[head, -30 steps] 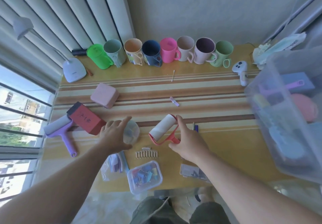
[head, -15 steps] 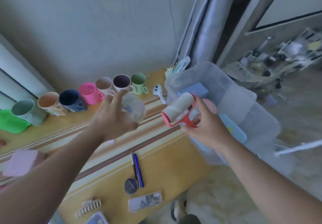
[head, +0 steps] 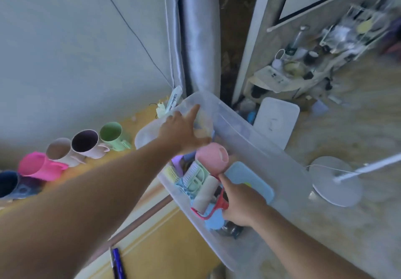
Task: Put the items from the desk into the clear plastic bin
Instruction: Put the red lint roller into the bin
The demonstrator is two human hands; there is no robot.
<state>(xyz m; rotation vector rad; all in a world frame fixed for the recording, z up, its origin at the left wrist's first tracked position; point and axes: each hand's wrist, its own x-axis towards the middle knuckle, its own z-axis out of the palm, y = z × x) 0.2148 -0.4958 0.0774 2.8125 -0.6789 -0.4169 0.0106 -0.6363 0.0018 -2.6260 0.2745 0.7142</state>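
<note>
Two hands over the bin, both releases pending

Risk 1: my right hand [head: 240, 205] grips the red frame of the roller [head: 207, 194], fingers closed around the handle. The roller lies low inside the bin [head: 249, 140], on top of a heap of things already there: a pink ball [head: 211, 157], a green comb-like piece [head: 195, 176], a blue lid [head: 251, 179]. If I let go while it rests on that heap, I judge it could roll or slide toward the near wall and tip something loose. The sticky sheet may also catch on what it touches.

Risk 2: my left hand [head: 184, 131] reaches across the far end of the bin, index finger extended, other fingers curled. Something pale shows blurred under the palm, but I cannot tell what it is or whether the fingers are gripping it. If it is light and let go from this height, it could bounce off the rim and land back on the desk [head: 162, 246].

Risk 3: the bin overhangs the desk edge on my right. Pressing down on that side might tilt it.

Pose: left arm stretched long and forward, palm down over the far end. Right arm bent, wrist dipped into the near half of the bin. Mugs [head: 84, 144] and a pen [head: 117, 263] are on the desk.
</note>
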